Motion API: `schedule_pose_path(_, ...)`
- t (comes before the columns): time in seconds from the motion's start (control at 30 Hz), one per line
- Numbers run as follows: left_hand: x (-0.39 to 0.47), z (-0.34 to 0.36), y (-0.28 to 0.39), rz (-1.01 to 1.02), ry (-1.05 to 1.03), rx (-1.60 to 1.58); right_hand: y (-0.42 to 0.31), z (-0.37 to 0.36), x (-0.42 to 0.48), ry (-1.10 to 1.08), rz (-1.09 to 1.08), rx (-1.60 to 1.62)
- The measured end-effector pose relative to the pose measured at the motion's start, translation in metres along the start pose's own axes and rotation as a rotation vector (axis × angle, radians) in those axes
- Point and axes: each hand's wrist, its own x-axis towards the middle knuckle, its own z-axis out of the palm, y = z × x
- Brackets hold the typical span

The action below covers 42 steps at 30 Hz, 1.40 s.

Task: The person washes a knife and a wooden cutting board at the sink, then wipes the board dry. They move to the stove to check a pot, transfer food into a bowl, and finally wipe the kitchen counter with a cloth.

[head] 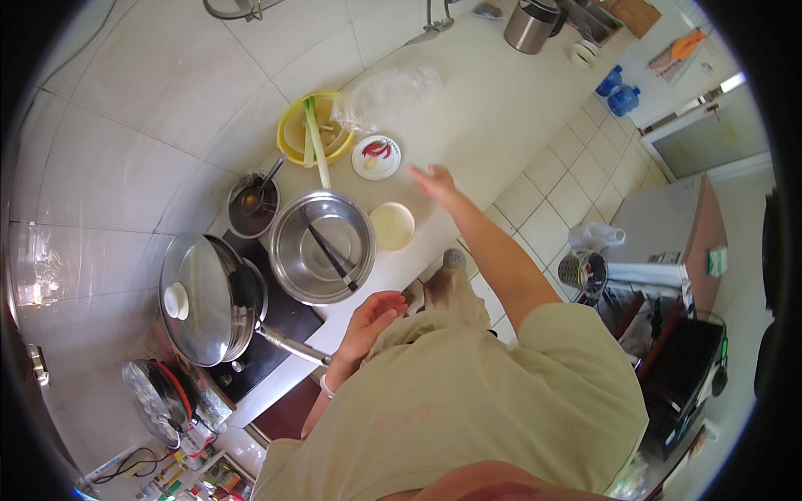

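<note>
My right hand (433, 183) is over the counter edge, fingers spread and holding nothing, to the right of a small white plate (387, 169) with red chillies (376, 148) and what looks like garlic. My left hand (373, 316) is near my waist, fingers loosely curled, with nothing seen in it. Between the hands stands a bowl of pale yellowish content (393, 227). A steel pot (322, 203) beside it has black-handled chopsticks or tongs (329, 255) lying across it. Behind, leeks (315, 141) lean over a yellow basin (286, 125).
A lidded pan (203, 307) sits on the black cooktop (294, 325), its handle jutting towards me. Left of the steel pot is a dark-filled pot (250, 203) with a ladle. A clear plastic bag (395, 94) and a steel kettle (530, 28) are farther along the counter (476, 100).
</note>
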Motion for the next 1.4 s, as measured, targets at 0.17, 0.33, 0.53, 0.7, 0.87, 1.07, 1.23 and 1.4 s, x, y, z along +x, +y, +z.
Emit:
schedule_pose_path(0.17,0.054,0.023,0.0,0.087,0.092,0.065,-0.132,0.015,0.082,-0.013,0.42,0.841)
schedule_pose_path(0.33,0.144,0.056,0.022,0.307,0.189,0.084,-0.129,-0.006,0.173,-0.1,0.339,1.215)
schedule_pose_path(0.53,0.295,0.042,0.01,0.228,0.3,-0.433,-0.099,-0.086,0.045,-0.215,0.006,0.823)
schedule_pose_path(0.7,0.342,0.13,0.009,0.465,0.138,0.256,-0.011,-0.196,-0.051,0.295,-0.82,-0.298)
schedule_pose_path(0.87,0.331,0.201,-0.022,0.228,-0.381,0.856,0.034,-0.244,-0.153,0.386,-0.776,-0.159)
schedule_pose_path(1.07,0.319,0.228,-0.126,-0.319,-0.794,0.415,0.106,-0.256,-0.279,0.297,-0.532,-0.05)
schedule_pose_path(1.23,0.285,0.269,-0.203,-0.39,-0.955,0.744,0.129,-0.27,-0.396,0.83,-0.05,0.256)
schedule_pose_path(1.4,0.199,0.374,-0.224,-0.194,-1.74,1.261,0.176,-0.274,-0.482,0.935,-0.278,0.069)
